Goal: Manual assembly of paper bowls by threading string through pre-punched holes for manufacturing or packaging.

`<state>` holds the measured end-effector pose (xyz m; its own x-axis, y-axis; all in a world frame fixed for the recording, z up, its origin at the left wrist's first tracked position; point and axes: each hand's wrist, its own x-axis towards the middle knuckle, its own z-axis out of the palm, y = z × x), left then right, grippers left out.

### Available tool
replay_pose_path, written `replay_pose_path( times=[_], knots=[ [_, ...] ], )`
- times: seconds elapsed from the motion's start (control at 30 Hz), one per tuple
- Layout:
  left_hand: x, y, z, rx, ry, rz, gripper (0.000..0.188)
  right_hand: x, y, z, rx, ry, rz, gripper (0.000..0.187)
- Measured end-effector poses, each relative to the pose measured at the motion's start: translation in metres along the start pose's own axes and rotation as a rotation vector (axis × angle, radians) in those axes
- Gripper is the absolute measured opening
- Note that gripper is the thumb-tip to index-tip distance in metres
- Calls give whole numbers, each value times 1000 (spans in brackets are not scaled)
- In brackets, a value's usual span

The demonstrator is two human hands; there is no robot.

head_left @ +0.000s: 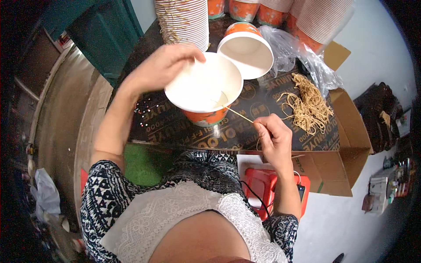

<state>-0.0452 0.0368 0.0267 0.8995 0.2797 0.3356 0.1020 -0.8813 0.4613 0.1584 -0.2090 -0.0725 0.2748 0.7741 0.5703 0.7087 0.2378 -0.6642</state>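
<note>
My left hand (172,65) grips the far left rim of a paper bucket (205,117), white inside with an orange patterned outside, which leans with its mouth toward me. Its fingers are slightly blurred. My right hand (275,136), to the right of the bucket, pinches a thin tan cord (240,114). The cord is drawn taut from the bucket's near right wall to my fingers; part of it shows inside the bucket. A second paper bucket (246,55) lies tipped just behind, its white mouth facing me. To the right, a tangled pile of tan cords (309,107) rests on the table.
A tall stack of paper buckets (183,22) with cords along its side stands at the back left. More stacked buckets (322,19) line the back, beside a clear plastic bag (285,48). A cardboard box (333,168) and a red plastic stool (258,184) are at the right.
</note>
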Motion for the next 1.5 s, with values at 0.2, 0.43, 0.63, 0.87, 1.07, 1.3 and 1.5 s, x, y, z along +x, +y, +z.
replay_pose_path(
  times=[0.2,0.43,0.63,0.87,1.07,1.3,1.5],
  knots=[
    [-14,-56,0,371,-86,175,31,-11,18,-8,43,-83,56,6],
    [-43,-9,0,559,-77,230,18,-19,1,-26,497,-8,282,22],
    [-38,43,53,410,-40,124,19,3,-24,-15,1023,-19,456,26],
    [-23,66,92,128,566,429,38,39,-38,11,1691,58,517,25],
    [-38,109,117,-1106,149,-426,25,43,-41,25,1788,-13,351,20],
    [-49,90,109,-999,-53,-622,12,31,-40,33,1460,217,381,23],
    [-55,84,101,-421,41,-325,10,11,-29,22,56,335,38,35]
  ],
)
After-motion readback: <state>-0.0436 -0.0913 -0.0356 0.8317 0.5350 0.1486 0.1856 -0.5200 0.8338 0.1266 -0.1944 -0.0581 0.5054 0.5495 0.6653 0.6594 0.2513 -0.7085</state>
